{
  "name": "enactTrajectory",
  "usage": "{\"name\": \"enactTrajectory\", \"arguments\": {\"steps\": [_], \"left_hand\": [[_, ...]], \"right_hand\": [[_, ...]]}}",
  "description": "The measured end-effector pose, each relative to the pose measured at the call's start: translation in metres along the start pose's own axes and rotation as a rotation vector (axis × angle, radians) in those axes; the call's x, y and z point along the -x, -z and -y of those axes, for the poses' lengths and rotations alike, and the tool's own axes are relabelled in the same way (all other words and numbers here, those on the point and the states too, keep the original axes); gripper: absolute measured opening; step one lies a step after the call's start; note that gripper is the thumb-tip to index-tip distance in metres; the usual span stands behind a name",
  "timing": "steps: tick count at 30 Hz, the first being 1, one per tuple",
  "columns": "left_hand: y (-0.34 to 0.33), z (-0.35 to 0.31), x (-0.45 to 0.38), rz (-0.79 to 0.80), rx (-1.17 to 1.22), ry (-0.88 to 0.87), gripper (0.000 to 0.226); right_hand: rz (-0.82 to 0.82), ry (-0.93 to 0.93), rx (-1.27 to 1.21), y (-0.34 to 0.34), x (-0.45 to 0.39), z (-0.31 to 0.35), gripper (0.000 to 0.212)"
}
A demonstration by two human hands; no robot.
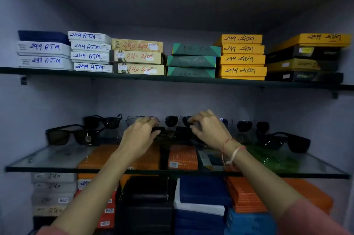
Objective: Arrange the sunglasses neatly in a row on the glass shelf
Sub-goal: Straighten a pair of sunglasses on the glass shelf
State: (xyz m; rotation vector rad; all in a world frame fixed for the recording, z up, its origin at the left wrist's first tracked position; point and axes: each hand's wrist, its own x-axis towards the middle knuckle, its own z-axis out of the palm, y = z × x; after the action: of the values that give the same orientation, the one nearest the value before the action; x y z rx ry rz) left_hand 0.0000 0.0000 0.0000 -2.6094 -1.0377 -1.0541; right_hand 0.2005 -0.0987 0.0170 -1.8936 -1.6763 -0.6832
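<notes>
Several pairs of sunglasses stand on the glass shelf (47, 160). A brown-lensed black pair (71, 136) sits front left, another black pair (102, 121) behind it. A thin wire pair (132, 119) and round dark pairs (172, 120) line the back. A thick black pair (283, 141) rests at the right. My left hand (140, 133) and my right hand (206, 127) both grip a dark pair (172, 132) at the shelf's middle, mostly hidden by my fingers.
The upper shelf (57, 72) carries stacked white, tan, green, yellow and black boxes (242, 58). Below the glass shelf more boxes (203, 190) are piled in orange, blue and black. Bare glass lies at the front left and front right.
</notes>
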Motion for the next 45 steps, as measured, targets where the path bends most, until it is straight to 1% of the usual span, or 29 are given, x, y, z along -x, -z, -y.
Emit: {"name": "enactTrajectory", "arguments": {"steps": [3,5,6,7,10,13,17,22,25,27,28,32,34,38,41,45], "left_hand": [[-0.009,-0.002,-0.014,0.133,-0.081,-0.010,0.039],[-0.011,-0.005,-0.020,0.246,-0.131,-0.013,0.041],[-0.013,-0.006,-0.022,0.275,-0.140,-0.013,0.042],[-0.015,-0.005,-0.023,0.276,-0.149,-0.014,0.042],[-0.016,-0.002,-0.021,0.211,-0.131,-0.022,0.036],[-0.014,0.001,-0.017,0.187,-0.100,-0.050,0.030],[-0.006,0.008,-0.014,0.138,-0.120,-0.094,0.028],[0.014,0.018,-0.008,0.121,-0.084,-0.063,0.029],[0.024,0.019,-0.007,0.154,-0.043,-0.017,0.026],[0.029,0.016,-0.006,0.159,-0.003,-0.005,0.026],[0.031,0.015,-0.007,0.156,0.028,-0.023,0.021],[0.034,0.003,-0.011,0.143,0.123,-0.042,0.024],[0.033,-0.006,-0.016,0.108,0.141,-0.018,0.023],[0.034,-0.028,-0.030,-0.014,0.174,0.079,0.020],[0.030,-0.047,-0.041,0.013,0.232,0.142,0.020],[0.014,-0.074,-0.055,0.113,0.391,0.243,0.019]], "right_hand": [[0.138,-0.033,-0.026,-0.011,-0.011,-0.008,0.035],[0.258,-0.041,-0.023,-0.018,-0.016,-0.011,0.038],[0.302,-0.055,-0.040,-0.021,-0.017,-0.012,0.040],[0.328,-0.064,-0.054,-0.024,-0.018,-0.014,0.041],[0.316,-0.035,-0.036,-0.029,-0.015,-0.016,0.047],[0.316,0.007,0.001,-0.031,-0.013,-0.013,0.053],[0.329,0.003,-0.033,-0.027,-0.008,-0.006,0.051],[0.285,-0.060,-0.249,-0.016,-0.005,0.002,0.043],[0.273,-0.091,-0.329,-0.014,-0.002,0.011,0.038],[0.208,-0.128,-0.362,-0.010,0.001,0.013,0.035],[0.159,-0.149,-0.363,-0.007,0.001,0.013,0.033],[-0.030,-0.174,-0.245,0.015,0.003,0.012,0.024],[-0.053,-0.167,-0.157,0.027,0.003,0.010,0.023],[-0.066,-0.230,-0.059,0.044,0.008,-0.002,0.023],[-0.116,-0.296,-0.072,0.053,0.012,-0.019,0.018],[-0.112,-0.398,-0.084,0.064,0.016,-0.051,0.013]]}}
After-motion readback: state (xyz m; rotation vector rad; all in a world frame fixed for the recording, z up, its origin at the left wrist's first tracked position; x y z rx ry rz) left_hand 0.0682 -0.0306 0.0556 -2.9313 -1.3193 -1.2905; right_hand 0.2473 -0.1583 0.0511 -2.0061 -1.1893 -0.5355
